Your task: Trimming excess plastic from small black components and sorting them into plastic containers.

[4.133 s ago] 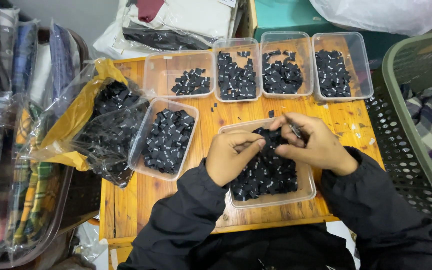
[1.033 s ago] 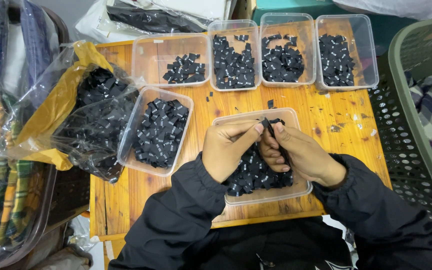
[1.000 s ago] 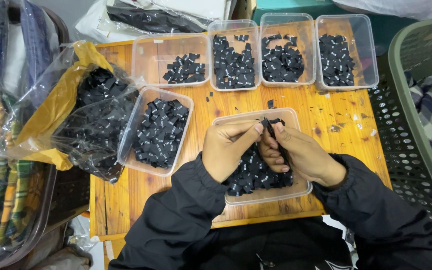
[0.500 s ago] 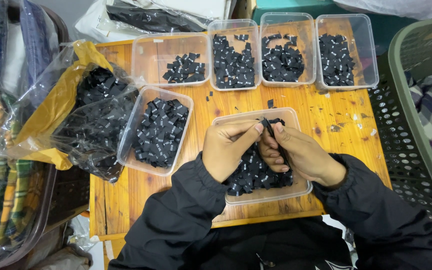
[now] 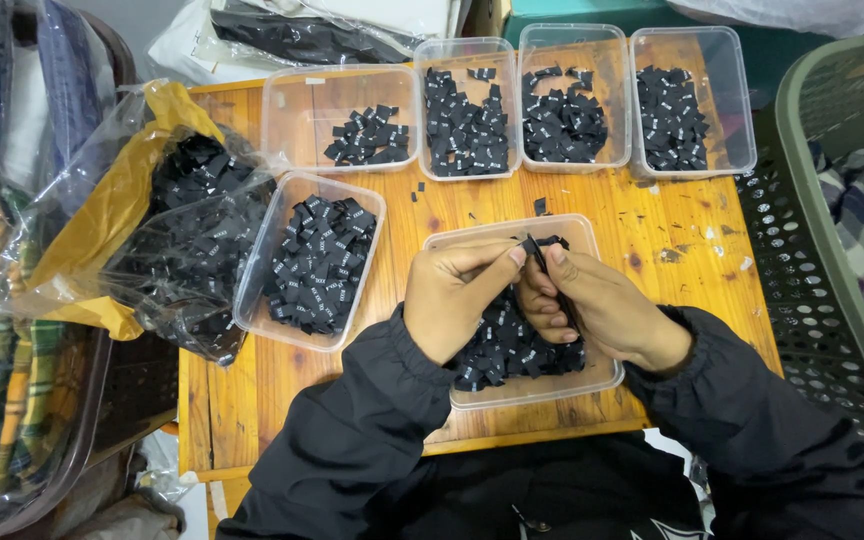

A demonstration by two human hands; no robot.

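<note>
**Hands pinching a label over the near tub**

Hands have barely budged since half a second ago: same pose, same spot. About four seconds back they sat further right and lower in the tub. Left hand (image 5: 457, 300) and right hand (image 5: 592, 310) meet fingertip to fingertip, both pinching one small black label (image 5: 532, 250) just above the near tub (image 5: 512, 232), which holds a heap of the same labels.

Four tubs line the far edge of the table (image 5: 302, 380): the first tub (image 5: 297, 110) has only a few labels, the other three are fuller. The left tub (image 5: 252, 300) is well filled. Beside it, the plastic bag (image 5: 132, 200) bulges with more.
</note>
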